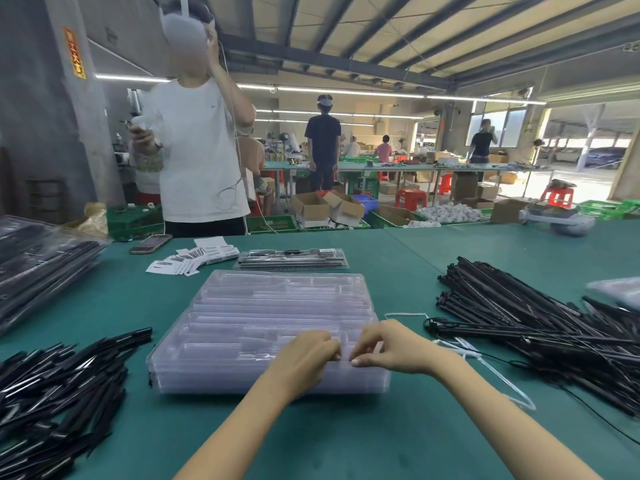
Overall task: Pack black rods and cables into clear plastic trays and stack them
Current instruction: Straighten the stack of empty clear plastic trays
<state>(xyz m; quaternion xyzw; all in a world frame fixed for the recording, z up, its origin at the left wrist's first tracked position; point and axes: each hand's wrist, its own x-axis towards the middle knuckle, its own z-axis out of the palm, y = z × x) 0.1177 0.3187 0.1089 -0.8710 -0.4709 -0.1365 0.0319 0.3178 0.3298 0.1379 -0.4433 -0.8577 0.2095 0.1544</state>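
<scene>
From the head camera, a stack of clear plastic trays (pixel 270 327) is sitting in the middle of the green bench (pixel 346 438). The left hand (pixel 306 355) and right hand (pixel 384 344) are meeting at the stack's near edge, each grip pinching the top tray's rim with curled fingertips. Piles of black rods are lying on the left (pixel 59 393) and, tangled with cables, on the right (pixel 540 327). A filled tray (pixel 291 258) is resting just beyond the stack, beside paper labels (pixel 194 259).
</scene>
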